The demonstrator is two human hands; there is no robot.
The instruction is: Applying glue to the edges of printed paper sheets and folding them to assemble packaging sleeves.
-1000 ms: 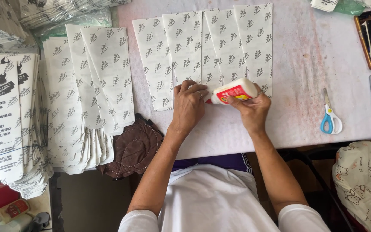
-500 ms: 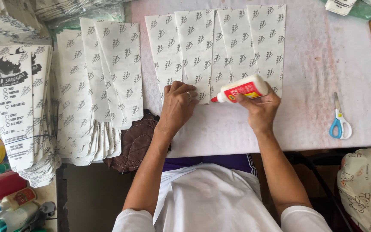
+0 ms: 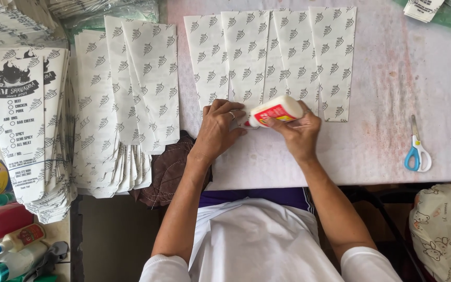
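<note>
My right hand (image 3: 297, 131) grips a white glue bottle with a red label (image 3: 273, 111), lying tilted with its tip pointing left toward my left hand. My left hand (image 3: 218, 127) presses flat, fingers together, on the lower end of a row of overlapping white paper sleeves printed with a grey leaf pattern (image 3: 272, 57). The sleeves lie fanned side by side on a white table cover (image 3: 382, 120). The bottle's tip touches the paper just beside my left fingers.
A thick stack of the same patterned sleeves (image 3: 126, 104) lies to the left, with printed ones (image 3: 22, 120) further left. Blue-handled scissors (image 3: 416, 149) rest at the right. A brown cloth (image 3: 168, 167) hangs at the table edge. Bottles and tools (image 3: 11, 245) sit bottom left.
Both hands and the glue bottle stay on the lower ends of the sleeves. The bottle's tip has shifted slightly left toward my left hand. The view moved a little.
</note>
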